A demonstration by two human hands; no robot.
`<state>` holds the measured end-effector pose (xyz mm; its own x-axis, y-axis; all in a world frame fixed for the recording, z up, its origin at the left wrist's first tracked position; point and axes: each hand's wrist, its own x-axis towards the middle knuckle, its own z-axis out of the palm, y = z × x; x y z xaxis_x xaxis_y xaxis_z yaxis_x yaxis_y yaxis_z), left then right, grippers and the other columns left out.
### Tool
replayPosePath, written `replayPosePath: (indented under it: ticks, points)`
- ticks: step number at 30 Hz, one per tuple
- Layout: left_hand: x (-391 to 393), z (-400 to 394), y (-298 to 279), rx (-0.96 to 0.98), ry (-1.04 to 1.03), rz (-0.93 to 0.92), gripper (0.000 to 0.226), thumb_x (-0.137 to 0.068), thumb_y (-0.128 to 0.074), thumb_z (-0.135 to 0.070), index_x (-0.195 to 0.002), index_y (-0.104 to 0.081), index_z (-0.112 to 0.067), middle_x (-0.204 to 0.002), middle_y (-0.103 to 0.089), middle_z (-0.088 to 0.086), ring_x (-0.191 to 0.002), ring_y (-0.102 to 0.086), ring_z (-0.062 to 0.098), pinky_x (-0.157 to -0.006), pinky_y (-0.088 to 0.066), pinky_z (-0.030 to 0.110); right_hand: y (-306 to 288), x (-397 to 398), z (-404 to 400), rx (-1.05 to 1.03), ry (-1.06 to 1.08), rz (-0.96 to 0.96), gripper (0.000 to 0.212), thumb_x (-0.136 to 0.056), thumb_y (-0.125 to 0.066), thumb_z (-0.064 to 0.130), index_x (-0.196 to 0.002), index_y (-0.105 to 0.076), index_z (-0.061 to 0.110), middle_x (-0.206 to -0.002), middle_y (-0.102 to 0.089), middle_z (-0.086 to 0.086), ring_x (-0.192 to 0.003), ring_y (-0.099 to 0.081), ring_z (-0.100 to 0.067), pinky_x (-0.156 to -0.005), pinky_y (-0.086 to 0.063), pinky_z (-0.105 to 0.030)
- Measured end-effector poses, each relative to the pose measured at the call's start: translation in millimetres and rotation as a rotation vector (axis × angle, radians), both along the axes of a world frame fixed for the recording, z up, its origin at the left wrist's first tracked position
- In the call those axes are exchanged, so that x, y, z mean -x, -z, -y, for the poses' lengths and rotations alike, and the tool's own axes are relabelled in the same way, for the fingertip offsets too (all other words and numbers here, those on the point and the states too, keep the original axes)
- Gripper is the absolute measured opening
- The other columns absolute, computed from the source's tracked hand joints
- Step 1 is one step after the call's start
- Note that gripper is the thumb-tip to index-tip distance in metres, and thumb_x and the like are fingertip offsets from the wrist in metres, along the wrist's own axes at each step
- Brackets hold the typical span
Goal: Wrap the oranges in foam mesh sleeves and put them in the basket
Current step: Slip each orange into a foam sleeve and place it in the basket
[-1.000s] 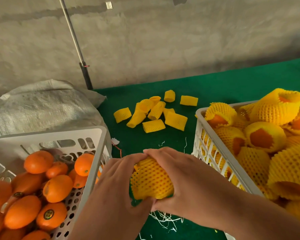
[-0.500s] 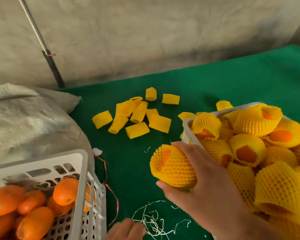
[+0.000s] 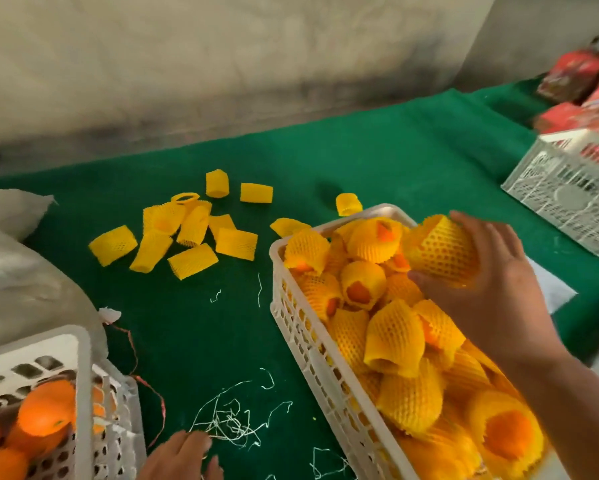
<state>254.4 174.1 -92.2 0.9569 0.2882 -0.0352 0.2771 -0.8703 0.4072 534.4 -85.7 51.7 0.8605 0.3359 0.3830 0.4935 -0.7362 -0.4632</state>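
My right hand (image 3: 488,285) grips a wrapped orange (image 3: 440,249) in its yellow foam mesh sleeve, held over the far end of the white basket (image 3: 291,306), which is heaped with several wrapped oranges (image 3: 391,341). Low at the bottom edge, my left hand (image 3: 180,457) holds nothing and hovers over the green cloth beside the white crate (image 3: 83,393) of bare oranges (image 3: 45,410). Several empty yellow sleeves (image 3: 190,237) lie scattered on the cloth beyond.
A grey woven sack (image 3: 21,278) lies at the left behind the crate. White string scraps (image 3: 229,420) litter the green cloth near my left hand. Another white crate (image 3: 564,195) with red packets (image 3: 575,77) stands at the far right.
My right hand carried the wrapped orange rightward from the middle to above the basket's far end. My left hand let go of it and dropped low. The view swung right.
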Motion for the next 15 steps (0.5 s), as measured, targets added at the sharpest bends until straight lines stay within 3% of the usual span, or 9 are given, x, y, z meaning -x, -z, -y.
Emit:
replayPosePath:
  ticks: [2, 3, 5, 7, 11, 13, 15]
  points:
    - [5, 0, 8, -0.004, -0.045, -0.011, 0.02, -0.066, -0.087, -0.015, -0.06, -0.068, -0.012, -0.055, -0.06, -0.001, -0.044, -0.059, 0.01, -0.044, -0.045, 0.016, -4, -2, 24, 0.016, 0.026, -0.013, 0.09, -0.072, -0.084, 0.059, -0.148, -0.049, 0.025, -0.136, -0.05, -0.001, -0.12, -0.05, -0.017, -0.098, -0.043, -0.036]
    - [6, 2, 7, 0.067, -0.105, -0.079, 0.019, -0.07, -0.09, -0.008, -0.07, -0.07, -0.012, -0.065, -0.064, 0.002, -0.055, -0.064, 0.014, -0.053, -0.05, 0.024, -6, -1, 37, 0.011, 0.039, -0.023, 0.089, -0.072, -0.084, 0.057, -0.147, -0.049, 0.025, -0.136, -0.051, -0.001, -0.12, -0.05, -0.016, -0.098, -0.044, -0.036]
    - [5, 9, 0, 0.124, -0.177, -0.183, 0.008, -0.091, -0.075, -0.024, -0.094, -0.067, -0.022, -0.094, -0.065, -0.003, -0.084, -0.064, 0.015, -0.075, -0.051, 0.031, -7, 5, 62, 0.0, 0.049, -0.067, 0.089, -0.071, -0.081, 0.064, -0.145, -0.049, 0.027, -0.136, -0.05, 0.002, -0.114, -0.05, -0.009, -0.096, -0.043, -0.033]
    - [7, 15, -1, 0.074, -0.206, -0.217, 0.006, -0.1, -0.057, -0.036, -0.104, -0.059, -0.031, -0.106, -0.059, -0.01, -0.097, -0.058, 0.009, -0.085, -0.048, 0.027, -4, 13, 85, 0.026, 0.036, -0.131, 0.089, -0.07, -0.074, 0.073, -0.144, -0.046, 0.033, -0.135, -0.048, 0.008, -0.108, -0.047, -0.003, -0.091, -0.045, -0.033]
    - [5, 20, -4, 0.0, -0.208, -0.337, 0.01, -0.103, -0.05, -0.036, -0.105, -0.057, -0.03, -0.105, -0.055, -0.011, -0.098, -0.059, 0.008, -0.09, -0.051, 0.032, 10, 30, 118, 0.152, -0.04, -0.279, 0.087, -0.072, -0.077, 0.073, -0.145, -0.041, 0.043, -0.135, -0.044, 0.018, -0.108, -0.053, -0.006, -0.086, -0.057, -0.034]
    - [4, 21, -4, -0.012, -0.221, -0.38, 0.011, -0.104, -0.048, -0.038, -0.106, -0.057, -0.031, -0.105, -0.055, -0.012, -0.094, -0.059, 0.007, -0.088, -0.052, 0.034, 19, 42, 128, 0.218, -0.117, -0.313, 0.089, -0.072, -0.075, 0.077, -0.147, -0.038, 0.048, -0.14, -0.042, 0.023, -0.112, -0.047, 0.001, -0.089, -0.049, -0.02]
    - [4, 23, -5, -0.035, -0.251, -0.408, 0.011, -0.104, -0.047, -0.037, -0.106, -0.057, -0.033, -0.106, -0.055, -0.012, -0.094, -0.06, 0.008, -0.09, -0.053, 0.038, 27, 57, 130, 0.239, -0.202, -0.358, 0.089, -0.072, -0.07, 0.082, -0.147, -0.035, 0.049, -0.142, -0.04, 0.028, -0.115, -0.046, 0.004, -0.09, -0.045, -0.017]
